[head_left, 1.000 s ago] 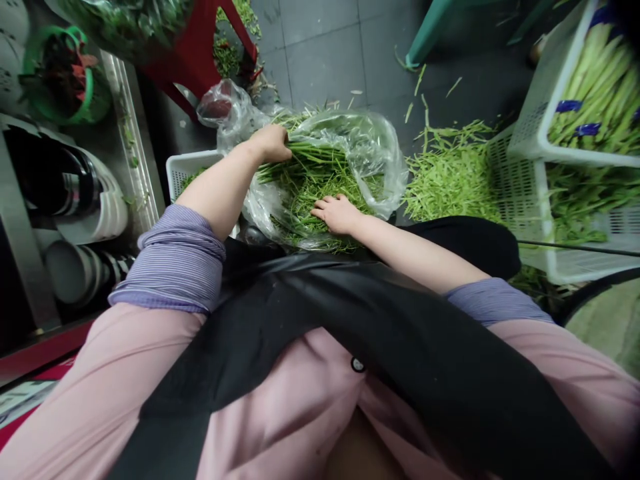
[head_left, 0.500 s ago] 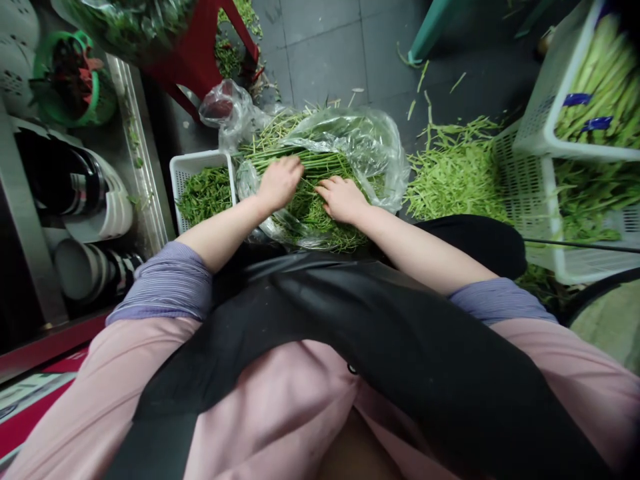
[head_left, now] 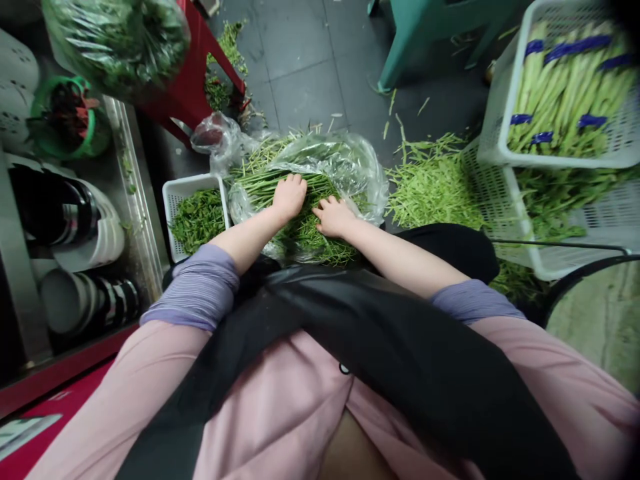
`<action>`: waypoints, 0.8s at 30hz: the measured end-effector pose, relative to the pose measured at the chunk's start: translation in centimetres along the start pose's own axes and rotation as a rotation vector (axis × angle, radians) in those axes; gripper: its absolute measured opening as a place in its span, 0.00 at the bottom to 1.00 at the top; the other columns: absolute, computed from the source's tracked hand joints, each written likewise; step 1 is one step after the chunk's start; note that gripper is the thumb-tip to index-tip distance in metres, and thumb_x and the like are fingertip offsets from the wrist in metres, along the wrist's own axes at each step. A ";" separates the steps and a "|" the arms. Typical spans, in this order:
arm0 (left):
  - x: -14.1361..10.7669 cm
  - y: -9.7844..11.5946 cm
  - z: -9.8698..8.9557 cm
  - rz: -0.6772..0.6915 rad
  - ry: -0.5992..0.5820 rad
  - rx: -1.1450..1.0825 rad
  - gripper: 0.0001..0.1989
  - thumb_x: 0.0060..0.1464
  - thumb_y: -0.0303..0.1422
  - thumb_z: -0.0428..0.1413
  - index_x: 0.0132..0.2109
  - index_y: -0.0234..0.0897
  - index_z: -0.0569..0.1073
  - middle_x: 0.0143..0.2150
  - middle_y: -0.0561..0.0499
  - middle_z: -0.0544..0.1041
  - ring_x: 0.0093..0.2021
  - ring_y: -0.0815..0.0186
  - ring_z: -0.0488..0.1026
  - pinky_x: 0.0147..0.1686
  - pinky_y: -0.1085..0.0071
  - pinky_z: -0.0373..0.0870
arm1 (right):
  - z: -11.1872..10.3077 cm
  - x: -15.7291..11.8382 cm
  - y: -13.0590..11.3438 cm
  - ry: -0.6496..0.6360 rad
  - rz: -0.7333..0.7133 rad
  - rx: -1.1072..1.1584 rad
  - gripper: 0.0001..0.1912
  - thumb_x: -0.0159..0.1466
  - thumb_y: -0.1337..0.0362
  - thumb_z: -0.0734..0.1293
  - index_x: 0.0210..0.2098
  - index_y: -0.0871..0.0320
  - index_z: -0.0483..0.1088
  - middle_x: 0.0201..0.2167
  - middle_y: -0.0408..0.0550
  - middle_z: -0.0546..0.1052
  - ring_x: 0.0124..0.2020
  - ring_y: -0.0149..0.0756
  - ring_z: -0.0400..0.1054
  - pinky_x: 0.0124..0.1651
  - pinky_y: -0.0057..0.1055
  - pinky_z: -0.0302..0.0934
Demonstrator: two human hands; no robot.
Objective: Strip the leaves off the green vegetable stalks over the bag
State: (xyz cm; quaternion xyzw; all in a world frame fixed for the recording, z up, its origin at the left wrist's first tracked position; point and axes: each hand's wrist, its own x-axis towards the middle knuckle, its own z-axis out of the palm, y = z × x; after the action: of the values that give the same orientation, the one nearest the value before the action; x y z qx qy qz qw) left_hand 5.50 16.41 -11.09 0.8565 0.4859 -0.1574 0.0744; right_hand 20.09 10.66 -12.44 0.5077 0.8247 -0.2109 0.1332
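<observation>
Long green stems with leafy ends [head_left: 315,247] lie in an opened clear plastic bag [head_left: 363,163] in front of me. My left hand [head_left: 291,195] is on the stems, its fingers curled down over them and their tips partly hidden. To its right, my right hand [head_left: 334,215] rests on the leafy part with its fingers spread. A small white basket [head_left: 225,207] of short green pieces [head_left: 197,223] stands left of the bag. Right of the bag is a heap of pale green cut stems [head_left: 435,190] on the floor.
White crates [head_left: 580,162] with banded stalks [head_left: 560,93] and leafy greens stand at the right. A red stool [head_left: 195,73] holds a full plastic bag [head_left: 120,40]. There is a teal stool [head_left: 425,27] at the top and a metal shelf [head_left: 135,193] with containers at the left.
The view has shifted, showing more of the right crates and the bag on the red stool. My left hand has moved slightly closer to my right hand over the stems.
</observation>
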 end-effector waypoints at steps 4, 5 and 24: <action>2.8 -0.3 0.4 0.001 0.033 0.029 0.19 0.58 0.29 0.49 0.57 0.30 0.69 0.56 0.34 0.71 0.57 0.49 0.66 0.52 0.56 0.63 | 0.4 -0.2 0.3 0.021 -0.015 0.010 0.27 0.65 0.56 0.58 0.61 0.57 0.65 0.57 0.59 0.68 0.57 0.54 0.59 0.55 0.48 0.58; 3.4 -0.7 0.2 0.008 0.023 0.030 0.20 0.57 0.29 0.52 0.56 0.31 0.70 0.55 0.34 0.71 0.57 0.49 0.65 0.52 0.56 0.63 | 0.5 -0.2 0.4 0.014 -0.020 0.015 0.27 0.65 0.56 0.58 0.62 0.57 0.64 0.57 0.59 0.68 0.57 0.54 0.59 0.55 0.48 0.58; 2.8 -2.1 0.2 0.006 -0.053 0.041 0.19 0.61 0.25 0.42 0.54 0.26 0.72 0.57 0.32 0.69 0.59 0.49 0.65 0.54 0.55 0.60 | 0.8 0.2 0.7 -0.043 -0.013 0.007 0.27 0.66 0.55 0.59 0.62 0.56 0.63 0.60 0.57 0.66 0.58 0.54 0.58 0.57 0.48 0.58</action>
State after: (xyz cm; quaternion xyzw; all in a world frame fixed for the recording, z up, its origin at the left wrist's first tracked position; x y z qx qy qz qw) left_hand 4.99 19.66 -12.22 0.8547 0.4781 -0.1898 0.0700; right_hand 20.63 10.67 -13.37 0.4980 0.8243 -0.2256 0.1474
